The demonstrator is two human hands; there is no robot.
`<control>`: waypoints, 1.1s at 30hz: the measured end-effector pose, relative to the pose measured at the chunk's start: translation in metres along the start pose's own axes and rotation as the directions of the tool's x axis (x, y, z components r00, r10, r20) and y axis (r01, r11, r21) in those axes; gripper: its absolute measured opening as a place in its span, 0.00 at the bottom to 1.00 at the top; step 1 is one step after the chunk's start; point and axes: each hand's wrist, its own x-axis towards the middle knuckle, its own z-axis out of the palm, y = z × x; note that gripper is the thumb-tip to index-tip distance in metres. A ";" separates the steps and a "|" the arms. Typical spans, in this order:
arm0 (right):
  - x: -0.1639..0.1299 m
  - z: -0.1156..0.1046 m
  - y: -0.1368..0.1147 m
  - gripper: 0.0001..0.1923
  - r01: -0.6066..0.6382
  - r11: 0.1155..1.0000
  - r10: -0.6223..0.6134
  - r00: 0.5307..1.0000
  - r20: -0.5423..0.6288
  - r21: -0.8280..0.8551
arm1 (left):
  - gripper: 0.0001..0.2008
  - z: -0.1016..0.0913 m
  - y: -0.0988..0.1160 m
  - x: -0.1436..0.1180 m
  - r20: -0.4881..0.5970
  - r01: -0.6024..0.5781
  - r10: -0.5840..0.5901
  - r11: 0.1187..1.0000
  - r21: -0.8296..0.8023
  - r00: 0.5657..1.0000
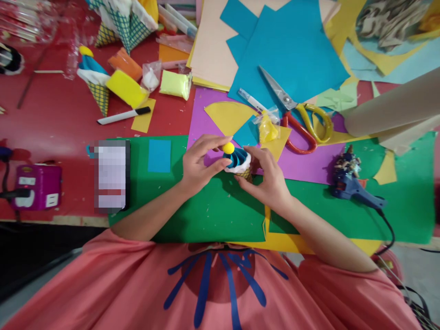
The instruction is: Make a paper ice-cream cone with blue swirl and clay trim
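Observation:
A small paper cone (pixel 244 173) with a checked yellow base, a white rim and a folded blue swirl (pixel 238 158) sits between my hands above a green sheet (pixel 213 206). My right hand (pixel 268 176) grips the cone from the right side. My left hand (pixel 201 160) pinches a small yellow clay ball (pixel 228 147) and holds it on top of the blue swirl.
Scissors (pixel 297 114) with yellow and red handles lie on blue paper behind the cone. A blue glue gun (pixel 347 183) rests at the right. A finished cone (pixel 96 82), clay packets (pixel 175 84), a marker (pixel 123 116) and a phone (pixel 112 176) lie at the left.

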 end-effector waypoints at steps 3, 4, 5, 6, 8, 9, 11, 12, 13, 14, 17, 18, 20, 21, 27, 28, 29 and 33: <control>0.001 -0.001 -0.002 0.32 -0.059 0.996 0.057 0.998 0.033 0.060 | 0.14 0.001 0.002 0.001 -0.052 0.038 -0.038 0.999 -0.002 0.998; 0.002 -0.001 -0.001 0.33 -0.079 0.993 0.076 0.996 0.046 0.087 | 0.13 0.002 0.003 0.001 -0.070 0.056 -0.057 0.998 -0.012 0.996; 0.003 -0.001 -0.001 0.33 -0.098 0.989 0.091 0.994 0.063 0.111 | 0.13 0.002 0.003 0.001 -0.081 0.072 -0.074 0.997 -0.026 0.994; 0.003 -0.002 0.000 0.32 -0.117 0.985 0.107 0.991 0.086 0.127 | 0.13 0.003 0.003 0.001 -0.082 0.084 -0.087 0.996 -0.043 0.993; 0.004 -0.001 0.002 0.28 -0.169 0.977 0.151 0.978 0.143 0.127 | 0.13 0.004 0.003 0.000 -0.061 0.093 -0.098 0.993 -0.078 0.993; 0.004 -0.001 0.002 0.27 -0.202 0.973 0.182 0.970 0.164 0.113 | 0.14 0.004 0.003 -0.001 -0.049 0.090 -0.095 0.992 -0.092 0.994; 0.004 -0.001 0.002 0.27 -0.256 0.964 0.241 0.954 0.179 0.069 | 0.13 0.004 0.002 -0.001 -0.032 0.077 -0.081 0.991 -0.108 0.996; 0.004 -0.001 0.002 0.27 -0.268 0.962 0.256 0.950 0.178 0.048 | 0.14 0.004 0.001 -0.001 -0.031 0.072 -0.076 0.991 -0.109 0.997; 0.004 0.000 0.002 0.28 -0.273 0.961 0.264 0.949 0.173 0.033 | 0.14 0.004 0.000 -0.001 -0.034 0.071 -0.075 0.992 -0.106 0.997; 0.003 0.000 0.002 0.28 -0.274 0.961 0.266 0.949 0.169 0.023 | 0.15 0.003 0.000 -0.001 -0.040 0.072 -0.076 0.992 -0.104 0.996; 0.002 0.001 0.003 0.28 -0.258 0.966 0.253 0.955 0.157 0.012 | 0.15 0.004 0.000 -0.001 -0.043 0.079 -0.085 0.991 -0.110 0.995; 0.002 0.001 0.004 0.28 -0.250 0.968 0.245 0.958 0.150 0.013 | 0.14 0.004 0.000 -0.001 -0.039 0.080 -0.085 0.990 -0.115 0.996; 0.001 0.002 0.004 0.28 -0.239 0.971 0.234 0.962 0.144 0.014 | 0.12 0.004 0.001 -0.001 -0.032 0.086 -0.090 0.990 -0.114 0.995; 0.001 0.002 0.004 0.28 -0.239 0.971 0.234 0.962 0.144 0.014 | 0.12 0.004 0.002 -0.001 -0.030 0.093 -0.096 0.989 -0.112 0.995; 0.002 0.004 0.003 0.28 -0.277 0.957 0.264 0.954 0.144 0.082 | 0.16 0.004 0.000 -0.002 0.012 0.133 -0.132 0.984 -0.116 0.991; 0.002 0.004 0.003 0.28 -0.282 0.953 0.266 0.953 0.146 0.108 | 0.18 0.004 0.000 -0.002 0.018 0.128 -0.127 0.984 -0.127 0.992; 0.002 0.005 0.002 0.29 -0.287 0.948 0.267 0.952 0.151 0.134 | 0.19 0.004 0.001 -0.001 0.025 0.115 -0.113 0.985 -0.129 0.993; 0.002 0.005 0.001 0.28 -0.301 0.930 0.264 0.946 0.187 0.212 | 0.17 0.004 0.004 0.000 0.038 0.030 -0.028 0.997 -0.064 0.999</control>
